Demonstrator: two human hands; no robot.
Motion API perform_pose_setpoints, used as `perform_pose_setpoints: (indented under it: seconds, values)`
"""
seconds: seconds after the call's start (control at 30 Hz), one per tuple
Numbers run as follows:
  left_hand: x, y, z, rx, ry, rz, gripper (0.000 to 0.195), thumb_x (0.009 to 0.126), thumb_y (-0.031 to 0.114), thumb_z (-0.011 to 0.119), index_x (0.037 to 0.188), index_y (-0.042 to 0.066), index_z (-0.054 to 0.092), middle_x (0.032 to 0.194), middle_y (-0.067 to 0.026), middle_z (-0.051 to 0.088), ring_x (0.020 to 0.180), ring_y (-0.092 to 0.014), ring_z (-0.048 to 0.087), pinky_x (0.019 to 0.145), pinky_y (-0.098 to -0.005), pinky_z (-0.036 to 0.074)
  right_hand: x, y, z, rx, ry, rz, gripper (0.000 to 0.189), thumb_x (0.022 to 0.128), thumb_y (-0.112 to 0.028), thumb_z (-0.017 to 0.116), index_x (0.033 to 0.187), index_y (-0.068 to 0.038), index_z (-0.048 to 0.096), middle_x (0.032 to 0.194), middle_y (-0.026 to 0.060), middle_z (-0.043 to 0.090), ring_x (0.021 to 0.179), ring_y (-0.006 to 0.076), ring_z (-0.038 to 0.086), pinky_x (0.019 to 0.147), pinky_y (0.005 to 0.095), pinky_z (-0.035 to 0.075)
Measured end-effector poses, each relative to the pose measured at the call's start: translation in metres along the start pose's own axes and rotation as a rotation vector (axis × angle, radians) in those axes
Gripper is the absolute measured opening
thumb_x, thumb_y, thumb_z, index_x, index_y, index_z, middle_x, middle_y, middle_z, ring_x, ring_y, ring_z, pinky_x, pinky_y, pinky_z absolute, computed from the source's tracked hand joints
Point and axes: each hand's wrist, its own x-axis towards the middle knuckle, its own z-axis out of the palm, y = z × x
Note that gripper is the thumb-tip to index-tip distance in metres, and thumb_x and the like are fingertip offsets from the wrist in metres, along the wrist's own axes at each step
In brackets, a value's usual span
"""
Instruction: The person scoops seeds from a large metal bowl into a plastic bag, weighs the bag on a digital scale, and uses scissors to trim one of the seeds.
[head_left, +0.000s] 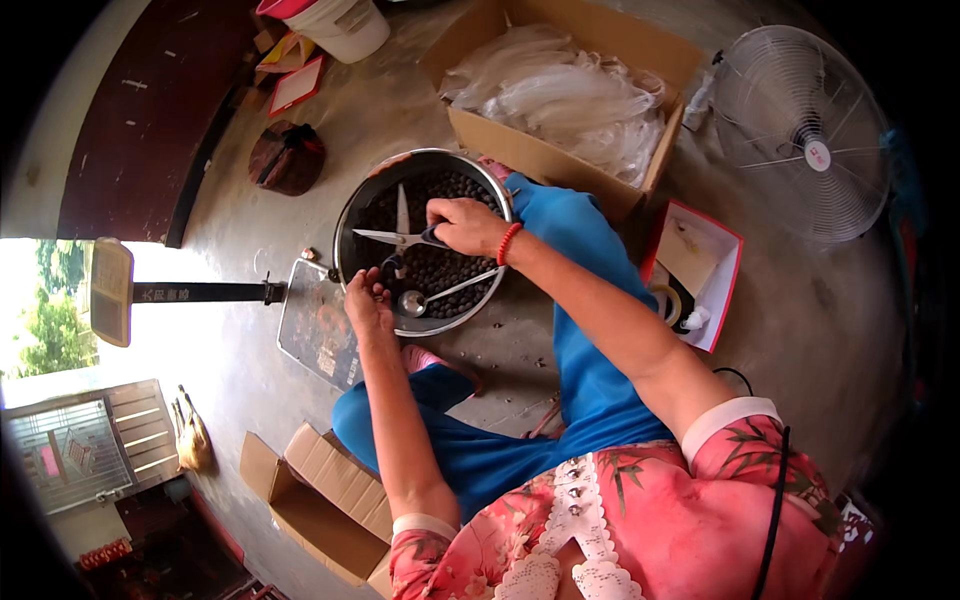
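Note:
A round metal-rimmed pot (432, 330) stands before me, holding many small dark round balls or berries (457, 277). My right hand (466, 227) is over it, gripping one dark handle of a pair of scissors (401, 238). The scissors' blades are spread apart, and their other handle hangs low near the balls. At the pot's near left rim is my left hand (367, 298), palm up with fingers curled; whether something small lies in it is unclear. A metal ladle (414, 302) rests on the balls, its handle leaning toward the right rim.
Under the pot's left side is a platform scale (319, 322). A carton of clear plastic bags (555, 82) sits beyond my right knee, near a fan (806, 135). A red-edged box (709, 262) holds a tape roll. An opened carton (322, 510) lies left; a round stool (287, 157) stands farther off.

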Motion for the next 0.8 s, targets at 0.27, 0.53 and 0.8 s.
perform_pose_setpoints:
  seconds: [0.27, 0.53, 0.8]
  values:
    - [-0.092, 0.018, 0.118, -0.159, -0.547, -0.045, 0.018, 0.093, 0.021, 0.042, 0.095, 0.006, 0.052, 0.083, -0.0017, 0.055, 0.07, -0.011, 0.05, 0.06, -0.0242, 0.041, -0.003, -0.014, -0.037, 0.951, -0.026, -0.004, 0.016, 0.082, -0.006, 0.051, 0.097, -0.004, 0.054, 0.082, -0.001, 0.056, 0.073, 0.0065, 0.051, 0.065, 0.021, 0.042]
    - [-0.097, 0.007, 0.152, -0.131, -0.531, 0.017, 0.012, 0.092, 0.018, 0.042, 0.091, 0.009, 0.05, 0.089, -0.0072, 0.058, 0.07, -0.014, 0.048, 0.067, -0.0261, 0.041, -0.083, 0.027, -0.16, 1.316, -0.028, -0.035, 0.034, 0.087, -0.005, 0.041, 0.121, -0.005, 0.043, 0.111, 0.014, 0.056, 0.097, 0.023, 0.059, 0.081, 0.0391, 0.051]
    - [-0.004, -0.03, 0.117, -0.01, -0.079, -0.073, 0.014, 0.091, 0.017, 0.041, 0.097, 0.005, 0.047, 0.091, -0.0097, 0.055, 0.086, -0.025, 0.055, 0.074, -0.0388, 0.047, -0.278, 0.154, -0.248, 1.129, 0.258, 0.422, 0.047, 0.078, 0.0, 0.039, 0.125, -0.002, 0.04, 0.112, 0.0156, 0.054, 0.1, 0.0255, 0.058, 0.081, 0.0383, 0.051]
